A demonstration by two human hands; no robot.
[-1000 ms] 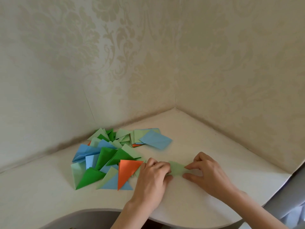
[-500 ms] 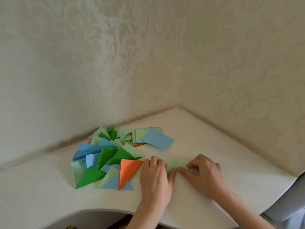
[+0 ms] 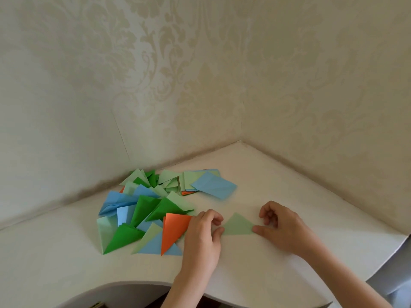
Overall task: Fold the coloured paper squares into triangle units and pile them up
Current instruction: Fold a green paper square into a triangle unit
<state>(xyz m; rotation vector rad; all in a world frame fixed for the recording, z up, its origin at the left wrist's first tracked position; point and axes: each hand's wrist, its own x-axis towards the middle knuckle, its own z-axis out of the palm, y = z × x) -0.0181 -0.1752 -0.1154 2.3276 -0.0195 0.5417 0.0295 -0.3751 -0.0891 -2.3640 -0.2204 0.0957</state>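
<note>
A white table filled the corner between two walls papered in a pale damask pattern. On its left part lay a pile of folded triangles in blue, dark green, light green and orange, overlapping loosely. An orange triangle sat at the pile's right edge, its point toward the table's front rim. Behind the pile, near the wall, a small stack of flat squares lay with a blue square on top, turned like a diamond.

The left hand rested on the table just right of the orange triangle, touching its edge. Its fingers were curled under, and the thumb tip touched the left corner of a light green triangle. That triangle lay flat on the bare table between the two hands, its apex pointing away from the person. The right hand sat on the other side, fingers curled loosely, with the thumb tip pressed against the triangle's right corner. Neither hand wrapped round the paper; only the thumbs met it. The two forearms ran down to the lower edge of the view.
</note>
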